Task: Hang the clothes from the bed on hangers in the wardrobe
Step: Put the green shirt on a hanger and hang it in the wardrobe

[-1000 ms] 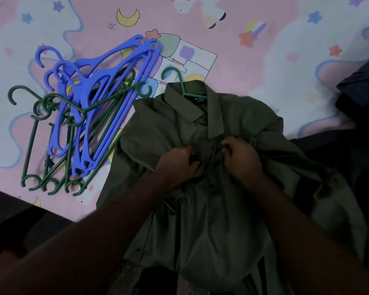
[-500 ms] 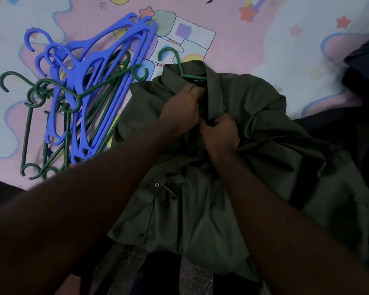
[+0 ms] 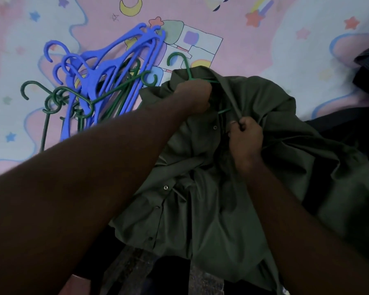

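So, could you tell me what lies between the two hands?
Head view: a fold of olive shirt and a stretch of green hanger, between left hand and right hand.

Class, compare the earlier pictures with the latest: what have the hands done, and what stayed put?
The left hand moved up the olive shirt from chest to collar, gripping it beside the green hanger; the right hand now pinches the front edge. The pile of spare hangers stayed put.

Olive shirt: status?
Left hand grips olive-green button shirt at collar, green plastic hanger inside. Right hand pinches front edge. Spare blue and green hangers alongside, not obstructing.
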The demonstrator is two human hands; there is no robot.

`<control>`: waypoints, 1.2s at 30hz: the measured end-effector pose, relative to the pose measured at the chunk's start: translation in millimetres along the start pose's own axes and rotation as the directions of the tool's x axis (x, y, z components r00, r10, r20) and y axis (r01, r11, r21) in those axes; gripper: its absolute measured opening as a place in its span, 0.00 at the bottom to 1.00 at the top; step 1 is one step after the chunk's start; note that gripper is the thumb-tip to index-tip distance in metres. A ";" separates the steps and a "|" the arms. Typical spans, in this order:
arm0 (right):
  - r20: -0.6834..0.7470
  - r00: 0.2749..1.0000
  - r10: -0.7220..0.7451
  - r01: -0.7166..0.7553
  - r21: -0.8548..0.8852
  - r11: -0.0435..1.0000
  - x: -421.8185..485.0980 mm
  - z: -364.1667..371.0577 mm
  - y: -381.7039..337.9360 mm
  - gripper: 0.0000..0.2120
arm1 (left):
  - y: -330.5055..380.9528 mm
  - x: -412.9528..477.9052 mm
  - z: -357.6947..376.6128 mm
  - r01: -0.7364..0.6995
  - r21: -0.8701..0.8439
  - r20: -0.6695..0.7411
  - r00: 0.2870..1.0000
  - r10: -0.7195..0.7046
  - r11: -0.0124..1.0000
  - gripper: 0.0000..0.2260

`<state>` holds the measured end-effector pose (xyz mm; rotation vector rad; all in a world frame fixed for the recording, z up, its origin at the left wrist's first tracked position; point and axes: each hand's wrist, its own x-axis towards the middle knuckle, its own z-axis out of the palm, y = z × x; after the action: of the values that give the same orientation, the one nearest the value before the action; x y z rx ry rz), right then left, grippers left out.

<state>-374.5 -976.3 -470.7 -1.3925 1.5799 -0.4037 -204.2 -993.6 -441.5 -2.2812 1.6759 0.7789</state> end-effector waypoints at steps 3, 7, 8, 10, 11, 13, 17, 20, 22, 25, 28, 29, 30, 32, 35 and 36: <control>0.075 0.986 0.147 -0.162 0.272 0.948 -12.1 -1.9 -11.8 0.13 | -1.0 -17.5 -5.4 -0.055 -0.295 -0.082 0.996 0.032 0.954 0.09; 0.256 0.946 0.196 -0.299 0.464 0.834 -39.4 -6.1 -31.7 0.13 | 3.1 -69.4 11.3 -0.095 -0.640 -0.206 0.977 -0.052 0.762 0.04; 0.278 0.942 0.190 -0.306 0.474 0.825 -46.4 -7.0 -34.3 0.13 | 4.6 -81.7 16.9 -0.093 -0.678 -0.215 0.974 -0.075 0.730 0.04; 0.314 0.930 0.191 -0.331 0.487 0.808 -59.0 -8.6 -37.1 0.12 | 8.3 -100.5 24.7 -0.061 -0.748 -0.200 0.970 -0.137 0.661 0.04; 0.332 0.923 0.194 -0.344 0.489 0.802 -64.4 -9.6 -37.7 0.11 | 10.4 -107.9 26.5 -0.041 -0.787 -0.186 0.967 -0.173 0.616 0.04; 0.367 0.910 0.192 -0.365 0.493 0.789 -73.0 -11.9 -36.9 0.10 | 14.2 -120.9 28.5 -0.013 -0.855 -0.150 0.963 -0.224 0.518 0.05; 0.407 0.900 0.156 -0.376 0.545 0.749 -81.2 -18.0 -32.3 0.10 | 18.7 -137.4 30.3 0.011 -0.926 -0.083 0.969 -0.232 0.378 0.04; 0.432 0.894 0.123 -0.380 0.581 0.720 -85.1 -20.2 -30.4 0.10 | 19.6 -143.2 29.2 0.017 -0.933 -0.064 0.975 -0.212 0.360 0.04; 0.438 0.892 0.108 -0.375 0.586 0.718 -86.8 -20.9 -30.6 0.10 | 18.1 -144.5 28.7 0.022 -0.929 -0.063 0.975 -0.214 0.370 0.04; 0.433 0.896 0.098 -0.359 0.577 0.734 -86.3 -22.1 -31.0 0.09 | 16.8 -145.1 29.6 0.034 -0.921 -0.057 0.974 -0.219 0.389 0.05; 0.440 0.895 0.075 -0.338 0.557 0.758 -83.8 -25.2 -29.4 0.11 | 16.9 -145.7 29.1 0.038 -0.921 -0.045 0.978 -0.203 0.387 0.04; 0.448 0.892 0.065 -0.331 0.548 0.768 -82.7 -26.9 -28.6 0.11 | 16.2 -145.7 28.5 0.034 -0.922 -0.044 0.980 -0.193 0.386 0.04; 0.458 0.887 0.053 -0.325 0.541 0.776 -81.9 -29.1 -27.7 0.10 | 15.4 -145.6 28.2 0.030 -0.920 -0.046 0.982 -0.184 0.391 0.04; 0.488 0.872 0.028 -0.324 0.534 0.781 -80.1 -33.7 -26.0 0.08 | 13.5 -145.5 27.1 0.035 -0.907 -0.037 0.986 -0.163 0.419 0.04; 0.544 0.839 0.017 -0.365 0.540 0.758 -78.0 -40.3 -23.3 0.07 | 10.9 -145.0 21.8 0.056 -0.879 0.005 0.994 -0.108 0.473 0.04; 0.559 0.829 0.019 -0.377 0.534 0.757 -77.5 -41.8 -22.3 0.08 | 9.6 -144.9 19.0 0.060 -0.873 0.025 0.997 -0.079 0.485 0.04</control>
<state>-403.7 -927.3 -399.9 -0.6987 0.9810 -0.3312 -250.0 -868.7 -380.0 -2.9150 1.2766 1.9746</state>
